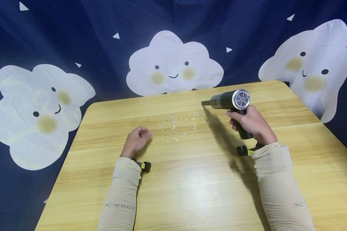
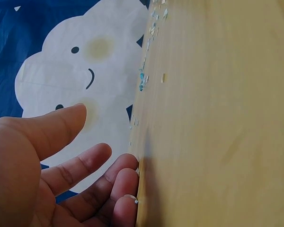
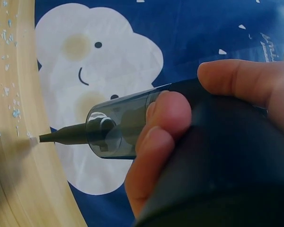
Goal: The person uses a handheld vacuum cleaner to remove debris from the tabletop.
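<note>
My right hand (image 1: pixel 255 123) grips the handle of a black handheld vacuum cleaner (image 1: pixel 229 100) with a round silver vent at its rear. Its see-through dust cup (image 3: pixel 116 127) ends in a narrow dark nozzle (image 3: pixel 66 134), which points left with its tip close over the tabletop. Small white and blue paper scraps (image 1: pixel 174 122) lie scattered to the left of the nozzle, a few of them right by its tip. On the other side of the scraps, my left hand (image 1: pixel 137 139) rests by the table with loosely bent fingers (image 2: pixel 125 182) and holds nothing.
The wood-grain table (image 1: pixel 179 179) spans the space below both arms. Behind it hangs a dark blue cloth (image 1: pixel 104 19) with smiling white clouds (image 1: pixel 173 61). Each wrist carries a small black camera (image 1: pixel 146 166) on a strap.
</note>
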Demonstrator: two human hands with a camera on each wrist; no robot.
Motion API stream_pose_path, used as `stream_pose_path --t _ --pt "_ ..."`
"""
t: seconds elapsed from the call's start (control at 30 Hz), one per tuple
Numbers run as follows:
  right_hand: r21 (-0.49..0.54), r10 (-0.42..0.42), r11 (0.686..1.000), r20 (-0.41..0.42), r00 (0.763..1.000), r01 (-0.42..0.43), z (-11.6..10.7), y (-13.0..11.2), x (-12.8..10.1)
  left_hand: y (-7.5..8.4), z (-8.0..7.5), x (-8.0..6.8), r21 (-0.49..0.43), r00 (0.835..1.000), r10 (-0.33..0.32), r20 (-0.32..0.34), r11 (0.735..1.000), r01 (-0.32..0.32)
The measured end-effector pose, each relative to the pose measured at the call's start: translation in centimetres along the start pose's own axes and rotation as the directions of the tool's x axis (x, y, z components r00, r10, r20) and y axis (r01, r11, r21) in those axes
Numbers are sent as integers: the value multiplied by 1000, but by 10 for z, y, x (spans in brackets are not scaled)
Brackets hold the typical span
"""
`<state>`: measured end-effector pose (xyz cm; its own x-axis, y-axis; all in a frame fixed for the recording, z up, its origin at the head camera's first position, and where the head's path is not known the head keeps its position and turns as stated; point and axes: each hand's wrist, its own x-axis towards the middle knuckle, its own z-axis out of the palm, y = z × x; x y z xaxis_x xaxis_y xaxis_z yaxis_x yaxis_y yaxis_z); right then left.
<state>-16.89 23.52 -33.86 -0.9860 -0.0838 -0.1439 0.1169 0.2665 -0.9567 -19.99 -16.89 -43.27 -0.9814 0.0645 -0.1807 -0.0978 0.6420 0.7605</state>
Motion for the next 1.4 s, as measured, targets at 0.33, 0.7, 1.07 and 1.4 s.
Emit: stream_pose_path --t 0.33,0.7,1.07,1.4 --pt "8 1 1000 9 1000 -1 0 0 0 0 -1 1 -7 1000 -10 4 1000 10" --pt "23 -1 1000 5 1000 1 1 -1 -1 0 0 0 -21 1000 -3 11 1000 3" --pt "9 -15 1000 11 1000 15 1 0 0 -1 -1 1 -16 1000 1 17 1000 -1" --pt "18 2 1000 20 1000 -3 0 -2 -1 3 -1 -1 -7 1000 2 17 1000 -2"
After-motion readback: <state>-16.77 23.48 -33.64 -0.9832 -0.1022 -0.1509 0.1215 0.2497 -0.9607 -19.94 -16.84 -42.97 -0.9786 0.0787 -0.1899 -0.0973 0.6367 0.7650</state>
